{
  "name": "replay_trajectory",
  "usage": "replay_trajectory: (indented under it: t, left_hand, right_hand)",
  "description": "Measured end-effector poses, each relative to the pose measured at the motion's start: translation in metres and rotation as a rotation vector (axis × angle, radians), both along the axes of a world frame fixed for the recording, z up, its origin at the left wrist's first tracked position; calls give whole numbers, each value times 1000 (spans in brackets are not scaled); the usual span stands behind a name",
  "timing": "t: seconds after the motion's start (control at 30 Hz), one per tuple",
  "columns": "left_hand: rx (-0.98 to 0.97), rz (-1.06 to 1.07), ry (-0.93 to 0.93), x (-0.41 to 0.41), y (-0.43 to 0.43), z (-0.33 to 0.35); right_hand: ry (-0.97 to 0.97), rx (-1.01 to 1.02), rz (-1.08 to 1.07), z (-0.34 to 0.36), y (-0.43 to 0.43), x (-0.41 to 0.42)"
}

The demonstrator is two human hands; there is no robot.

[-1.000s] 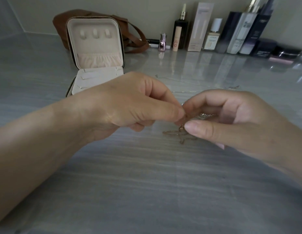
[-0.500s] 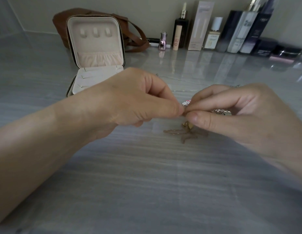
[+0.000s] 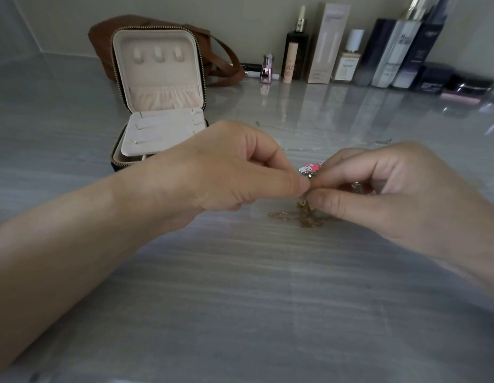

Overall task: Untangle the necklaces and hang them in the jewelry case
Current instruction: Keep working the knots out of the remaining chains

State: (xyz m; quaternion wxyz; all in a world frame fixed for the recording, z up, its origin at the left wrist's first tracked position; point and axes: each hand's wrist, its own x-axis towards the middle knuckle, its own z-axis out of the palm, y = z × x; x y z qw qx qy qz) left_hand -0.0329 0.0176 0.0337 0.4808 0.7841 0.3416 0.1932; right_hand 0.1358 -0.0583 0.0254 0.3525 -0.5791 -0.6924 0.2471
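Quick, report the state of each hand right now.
Left hand: closed, pinching the tangled necklaces.
Right hand: closed, pinching the same tangled necklaces.

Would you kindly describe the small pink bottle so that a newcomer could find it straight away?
Follow the back edge of the table rightward from the brown bag to the row of cosmetics. The small pink bottle stands at its left end, just left of the peach tube. It alone is shiny pink, and far shorter than its upright neighbours.
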Motion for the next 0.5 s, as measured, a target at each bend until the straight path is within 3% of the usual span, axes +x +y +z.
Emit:
replay_trajectory:
  t: [0.5]
  left_hand:
    - [-3, 32, -4, 2, 0, -4]
  right_hand:
    - [-67, -55, -27, -2, 2, 2]
